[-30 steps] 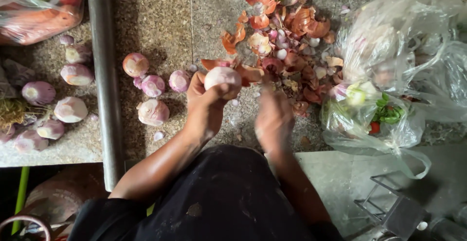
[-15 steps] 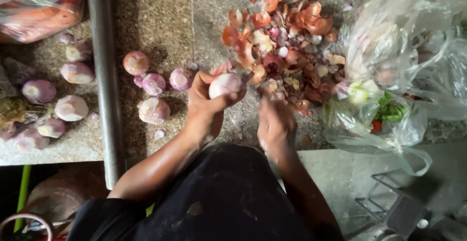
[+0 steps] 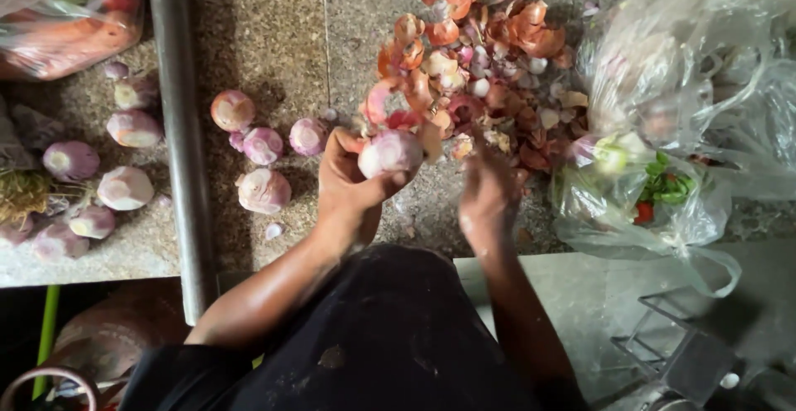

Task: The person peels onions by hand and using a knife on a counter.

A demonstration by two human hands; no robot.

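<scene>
Speckled stone surface carries everything. Left hand has its fingers clamped round a smooth, pale-purple onion, held above the stone. Right hand is blurred beside it; its fingers cannot be told. Papery orange skins lie heaped beyond.
</scene>
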